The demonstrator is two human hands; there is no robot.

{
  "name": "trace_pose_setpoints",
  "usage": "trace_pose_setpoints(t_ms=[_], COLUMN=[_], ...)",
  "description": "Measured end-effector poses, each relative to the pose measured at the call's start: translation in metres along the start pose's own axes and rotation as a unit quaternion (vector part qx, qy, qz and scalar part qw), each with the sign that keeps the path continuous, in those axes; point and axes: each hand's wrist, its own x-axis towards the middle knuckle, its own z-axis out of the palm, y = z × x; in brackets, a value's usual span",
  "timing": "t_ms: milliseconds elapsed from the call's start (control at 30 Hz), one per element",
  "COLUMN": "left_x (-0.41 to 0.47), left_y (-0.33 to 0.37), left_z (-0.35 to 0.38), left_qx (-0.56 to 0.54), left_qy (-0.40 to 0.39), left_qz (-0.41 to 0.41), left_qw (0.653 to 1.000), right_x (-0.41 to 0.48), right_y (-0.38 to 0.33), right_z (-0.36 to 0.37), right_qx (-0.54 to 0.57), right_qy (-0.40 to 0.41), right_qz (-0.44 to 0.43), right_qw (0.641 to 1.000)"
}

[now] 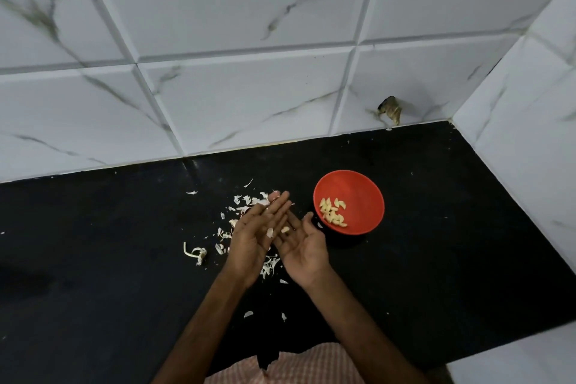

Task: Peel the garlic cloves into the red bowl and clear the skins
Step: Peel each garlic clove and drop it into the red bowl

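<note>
The red bowl [361, 196] stands on the black counter [436, 243] and holds several peeled garlic cloves [333, 212]. Just left of the bowl, my right hand [304, 248] lies palm up with straight fingers; a small garlic piece [285, 229] rests on it. My left hand [255, 234] is held flat, fingers straight, its fingers laid across the right hand's fingers, with a white scrap of skin [270, 232] stuck near its edge. White garlic skins [249, 201] are scattered on the counter around and beneath both hands.
A garlic stem with root end [196, 252] lies left of the hands. Two loose skin flakes [248, 314] sit nearer to me. A marbled tile wall [218, 87] runs behind the counter and a second wall [530, 150] closes the right side.
</note>
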Motion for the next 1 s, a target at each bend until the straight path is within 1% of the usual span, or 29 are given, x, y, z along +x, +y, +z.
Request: trace_pose_setpoints(t_ms=[67, 133, 200, 267, 300, 333, 367, 433, 467, 500, 533, 567, 600, 633, 667, 700, 733, 767, 800, 833, 900, 933, 967, 1000], left_x=[0.002, 0.005, 0.008, 0.007, 0.004, 0.001, -0.002, -0.009, -0.011, -0.013, -0.014, -0.014, -0.014, -0.013, -0.013, -0.013, -0.013, -0.013, -0.012, -0.012, -0.012, -0.013, -0.015, -0.017], left_y=[-0.001, 0.000, 0.001, 0.001, 0.000, -0.003, -0.006, -0.011, -0.013, -0.014, -0.015, -0.015, -0.014, -0.013, -0.011, -0.011, -0.010, -0.010, -0.010, -0.011, -0.013, -0.014, -0.015, -0.015], left_z=[0.002, -0.005, -0.018, -0.040, -0.053, -0.068, -0.082, -0.108, -0.116, -0.122, -0.124, -0.124, -0.122, -0.118, -0.115, -0.112, -0.110, -0.108, -0.108, -0.109, -0.109, -0.109, -0.108, -0.108], left_qx=[-0.015, -0.006, 0.051, 0.167, 0.251, 0.347, 0.444, 0.614, 0.669, 0.699, 0.718, 0.735, 0.754, 0.771, 0.782, 0.789, 0.790, 0.790, 0.788, 0.787, 0.784, 0.781, 0.785, 0.792], left_qy=[0.000, 0.009, 0.058, 0.127, 0.146, 0.153, 0.149, 0.128, 0.116, 0.103, 0.087, 0.073, 0.067, 0.071, 0.084, 0.103, 0.123, 0.125, 0.116, 0.109, 0.091, 0.089, 0.092, 0.090], left_qz=[-0.005, 0.009, 0.042, 0.074, 0.081, 0.078, 0.067, 0.043, 0.039, 0.037, 0.036, 0.033, 0.031, 0.028, 0.025, 0.028, 0.038, 0.045, 0.047, 0.047, 0.031, 0.024, 0.014, 0.011], left_qw=[1.000, 1.000, 0.996, 0.975, 0.953, 0.922, 0.881, 0.778, 0.733, 0.707, 0.690, 0.674, 0.653, 0.633, 0.617, 0.606, 0.600, 0.599, 0.602, 0.606, 0.613, 0.617, 0.612, 0.604], right_x=[0.002, 0.006, 0.010, 0.016, 0.021, 0.025, 0.029, 0.037, 0.039, 0.040, 0.042, 0.046, 0.049, 0.052, 0.053, 0.052, 0.052, 0.052, 0.053, 0.055, 0.062, 0.065, 0.067, 0.069], right_y=[-0.003, -0.007, -0.015, -0.030, -0.041, -0.052, -0.063, -0.081, -0.087, -0.091, -0.091, -0.090, -0.087, -0.081, -0.072, -0.060, -0.046, -0.031, -0.015, -0.001, 0.017, 0.021, 0.023, 0.023], right_z=[-0.001, -0.005, -0.010, -0.014, -0.017, -0.020, -0.023, -0.030, -0.033, -0.035, -0.039, -0.043, -0.048, -0.053, -0.054, -0.054, -0.053, -0.054, -0.056, -0.056, -0.061, -0.062, -0.065, -0.066], right_qx=[0.006, 0.010, 0.013, -0.008, -0.034, -0.065, -0.100, -0.206, -0.274, -0.349, -0.430, -0.525, -0.626, -0.712, -0.764, -0.789, -0.799, -0.810, -0.827, -0.846, -0.882, -0.890, -0.892, -0.892], right_qy=[-0.009, -0.008, -0.012, -0.008, 0.000, 0.016, 0.038, 0.090, 0.116, 0.135, 0.147, 0.153, 0.159, 0.159, 0.136, 0.090, 0.028, -0.031, -0.075, -0.109, -0.130, -0.128, -0.119, -0.107], right_qz=[-0.004, -0.009, -0.023, -0.052, -0.072, -0.094, -0.117, -0.161, -0.181, -0.195, -0.213, -0.236, -0.267, -0.301, -0.339, -0.367, -0.368, -0.340, -0.295, -0.256, -0.225, -0.228, -0.237, -0.245], right_qw=[1.000, 1.000, 1.000, 0.999, 0.997, 0.993, 0.987, 0.961, 0.938, 0.907, 0.865, 0.803, 0.715, 0.615, 0.532, 0.485, 0.474, 0.477, 0.473, 0.454, 0.394, 0.374, 0.365, 0.365])
